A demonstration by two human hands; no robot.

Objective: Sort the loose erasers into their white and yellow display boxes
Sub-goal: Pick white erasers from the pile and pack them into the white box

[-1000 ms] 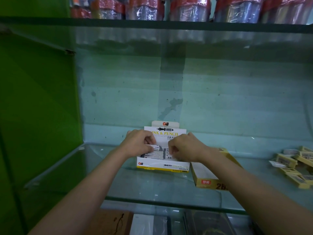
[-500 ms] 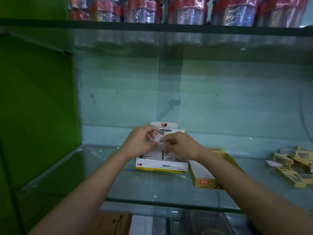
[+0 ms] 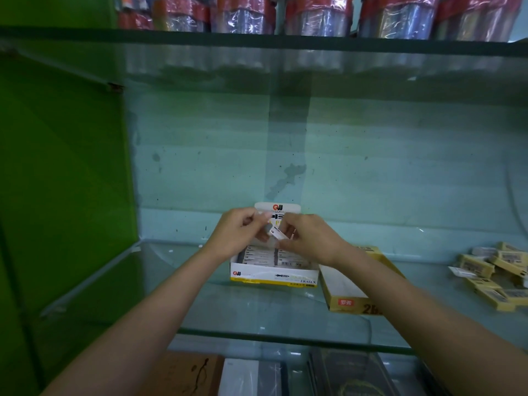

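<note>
A white display box (image 3: 273,275) with a yellow stripe and the word ERASER stands on the glass shelf (image 3: 257,312), its lid flap upright behind. Rows of white erasers fill it. Just above the box, my left hand (image 3: 237,232) and my right hand (image 3: 310,241) meet, and both pinch one small white eraser (image 3: 276,232). To the right of the white box lies a yellow display box (image 3: 347,298). Loose yellow-sleeved erasers (image 3: 491,270) are heaped at the shelf's far right, with a white one or two among them.
A green side panel (image 3: 63,172) closes the shelf on the left, and a pale blue wall forms the back. An upper glass shelf carries several plastic-wrapped packs (image 3: 317,15). Below the shelf's front edge lie flat boxes.
Both hands have risen out of the white box and come together, lifting one white eraser above the rows. The camera has tilted slightly.
</note>
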